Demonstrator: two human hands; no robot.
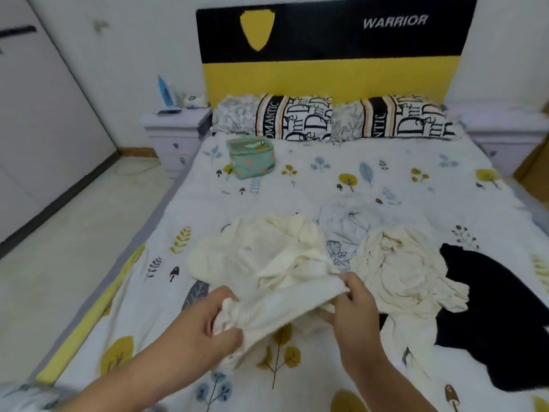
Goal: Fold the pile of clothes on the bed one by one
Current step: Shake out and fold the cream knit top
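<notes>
I count four garments: both hands, left hand [205, 319] and right hand [353, 310], fingers curled, grip one cream garment [255, 263]; second cream garment [398, 269], pale-blue garment [347, 224], black garment [499, 310]. Two pillows [297, 117] read "ROMANTIC"; headboard [326, 55] "WARRIOR".

Head view, single: your camera looks forward and down from the foot of the bed [297, 173] toward the headboard [329, 49], close above your hands; wide-angle, edges bowed.
</notes>
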